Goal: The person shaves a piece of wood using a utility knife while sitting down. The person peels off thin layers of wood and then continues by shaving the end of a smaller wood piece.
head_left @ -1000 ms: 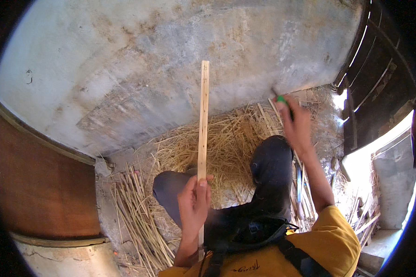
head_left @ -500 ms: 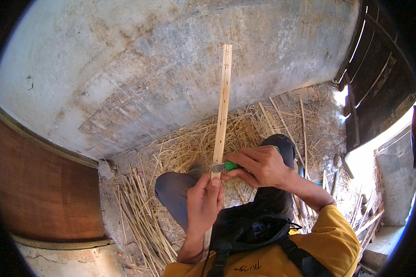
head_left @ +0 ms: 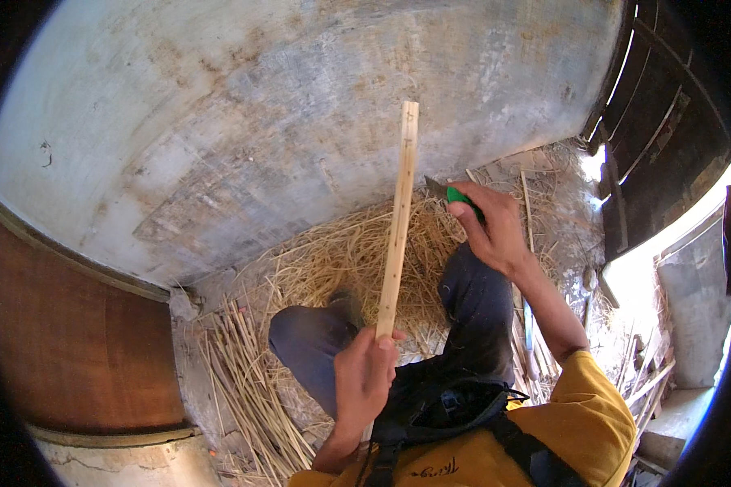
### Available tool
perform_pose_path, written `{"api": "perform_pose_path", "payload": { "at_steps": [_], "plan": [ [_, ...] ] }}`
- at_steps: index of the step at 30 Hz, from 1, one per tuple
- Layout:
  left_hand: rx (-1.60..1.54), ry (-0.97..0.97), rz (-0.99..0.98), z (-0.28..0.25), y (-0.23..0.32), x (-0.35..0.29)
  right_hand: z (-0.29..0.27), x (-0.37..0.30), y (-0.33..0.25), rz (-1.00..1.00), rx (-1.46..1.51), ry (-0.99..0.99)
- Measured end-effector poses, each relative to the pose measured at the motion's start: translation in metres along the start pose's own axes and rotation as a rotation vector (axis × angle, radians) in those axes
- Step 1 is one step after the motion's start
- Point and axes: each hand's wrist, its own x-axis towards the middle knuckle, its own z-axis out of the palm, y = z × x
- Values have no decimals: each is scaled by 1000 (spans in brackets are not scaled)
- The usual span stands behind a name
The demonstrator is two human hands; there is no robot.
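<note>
"Where's the stick (head_left: 400,211)?"
"Near part pinched in the left hand (head_left: 365,373), far part left of the right hand (head_left: 493,227), which grips a knife (head_left: 455,196)"
"Any writing?"
"Dark lettering (head_left: 434,471) on the yellow shirt (head_left: 581,410)"

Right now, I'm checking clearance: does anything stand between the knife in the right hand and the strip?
Nothing visible: only a gap shows between the knife in the right hand and the strip. The left hand grips the strip lower down.
</note>
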Motion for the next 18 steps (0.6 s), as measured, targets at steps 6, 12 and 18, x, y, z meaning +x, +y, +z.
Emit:
{"api": "perform_pose_path", "payload": {
  "at_steps": [6, 12, 18],
  "plan": [
    [-236, -42, -221, -3, 5, 22, 7, -16, -45, 142, 332, -248],
    [-86, -114, -57, -4, -4, 30, 40, -23, -55, 486, 802, -183],
    [-169, -213, -16, -15, -37, 32, 35, -18, -42, 582, 888, -84]
  ]
}}
